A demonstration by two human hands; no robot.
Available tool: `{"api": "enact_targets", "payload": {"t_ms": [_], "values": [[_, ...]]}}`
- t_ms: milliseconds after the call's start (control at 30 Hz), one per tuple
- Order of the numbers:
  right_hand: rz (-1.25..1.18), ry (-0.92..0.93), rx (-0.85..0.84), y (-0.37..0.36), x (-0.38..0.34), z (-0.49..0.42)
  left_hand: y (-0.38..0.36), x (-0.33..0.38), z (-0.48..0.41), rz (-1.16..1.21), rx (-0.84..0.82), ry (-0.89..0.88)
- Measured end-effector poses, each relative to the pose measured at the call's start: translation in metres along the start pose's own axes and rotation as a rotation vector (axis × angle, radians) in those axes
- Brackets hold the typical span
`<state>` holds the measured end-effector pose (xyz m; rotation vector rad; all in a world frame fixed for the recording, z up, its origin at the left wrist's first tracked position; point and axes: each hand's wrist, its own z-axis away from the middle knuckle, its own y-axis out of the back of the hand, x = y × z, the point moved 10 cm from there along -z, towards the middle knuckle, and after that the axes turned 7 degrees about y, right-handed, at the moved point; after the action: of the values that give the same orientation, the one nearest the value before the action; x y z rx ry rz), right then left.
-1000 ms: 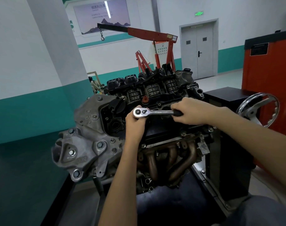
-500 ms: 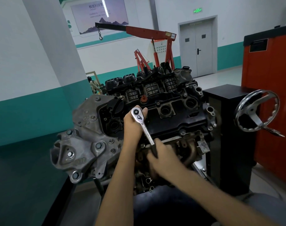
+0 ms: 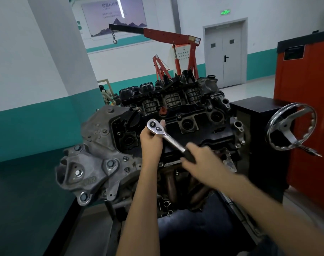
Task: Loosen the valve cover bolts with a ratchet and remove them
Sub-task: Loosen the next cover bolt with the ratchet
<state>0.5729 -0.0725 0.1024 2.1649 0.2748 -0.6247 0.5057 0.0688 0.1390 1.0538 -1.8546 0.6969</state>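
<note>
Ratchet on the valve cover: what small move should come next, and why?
Probably swing the ratchet handle counterclockwise for a loosening stroke. The left hand cups its head, which sits over the valve cover, and the right hand grips the black handle, which angles toward the person. The bolt beneath is hidden, so how loose it is cannot be told.

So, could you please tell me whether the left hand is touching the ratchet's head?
Touching. The head view shows the left hand cupped round the ratchet's head, with a fingertip showing past its far edge and no gap between them.
</note>
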Motion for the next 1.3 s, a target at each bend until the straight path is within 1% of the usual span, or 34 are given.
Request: {"api": "enact_targets", "payload": {"t_ms": [67,133,200,267,333,433,500,533,567,600,633,733,800,867,933,1000,1067,1200,1267,1300], "values": [[-0.167,-0.089,0.072,-0.035,-0.014,0.012,-0.001,0.003,0.0,-0.002,-0.003,-0.012],[-0.25,-0.147,0.09,-0.066,-0.028,0.013,-0.002,0.004,-0.001,-0.022,-0.014,-0.008],[-0.279,-0.161,0.076,-0.075,-0.03,0.01,0.0,0.003,-0.006,-0.08,-0.004,0.038],[-0.199,-0.107,0.021,-0.06,-0.021,0.007,0.0,0.002,-0.01,-0.098,-0.035,0.066],[-0.09,-0.013,-0.094,-0.033,-0.005,0.001,-0.006,0.005,-0.011,-0.123,-0.111,0.035],[0.224,0.152,-0.267,0.026,0.011,-0.029,-0.014,0.007,-0.01,-0.168,-0.182,0.013],[0.441,0.243,-0.312,0.053,0.008,-0.052,-0.011,0.005,-0.009,-0.124,-0.151,0.022],[0.505,0.272,-0.306,0.056,0.006,-0.059,-0.008,0.002,-0.009,-0.084,-0.126,0.035],[0.519,0.269,-0.285,0.056,0.006,-0.06,-0.006,0.0,-0.008,-0.049,-0.108,0.043],[0.485,0.243,-0.25,0.05,0.008,-0.054,-0.005,-0.002,-0.007,-0.027,-0.102,0.04],[0.402,0.201,-0.199,0.041,0.01,-0.043,-0.006,-0.002,-0.005,-0.019,-0.105,0.03],[-0.004,0.014,-0.029,-0.003,0.01,0.001,-0.011,-0.001,-0.004,-0.036,-0.106,0.011],[-0.214,-0.086,0.052,-0.039,-0.004,0.016,-0.011,0.0,-0.005,-0.044,-0.088,0.014],[-0.325,-0.145,0.105,-0.068,-0.019,0.017,-0.01,-0.001,-0.005,-0.061,-0.082,0.018],[-0.366,-0.144,0.12,-0.079,-0.026,0.015,-0.007,-0.002,-0.006,-0.068,-0.078,0.036],[-0.283,-0.111,0.076,-0.066,-0.019,0.013,-0.006,-0.004,-0.01,-0.07,-0.093,0.051],[-0.145,-0.029,-0.026,-0.04,-0.003,0.008,-0.01,-0.003,-0.012,-0.105,-0.133,0.039],[0.269,0.153,-0.23,0.035,0.016,-0.029,-0.016,0.003,-0.014,-0.185,-0.159,0.012],[0.447,0.248,-0.257,0.053,0.008,-0.048,-0.012,0.001,-0.015,-0.148,-0.134,0.029],[0.483,0.266,-0.249,0.054,0.005,-0.051,-0.009,-0.002,-0.014,-0.109,-0.119,0.042]]}}
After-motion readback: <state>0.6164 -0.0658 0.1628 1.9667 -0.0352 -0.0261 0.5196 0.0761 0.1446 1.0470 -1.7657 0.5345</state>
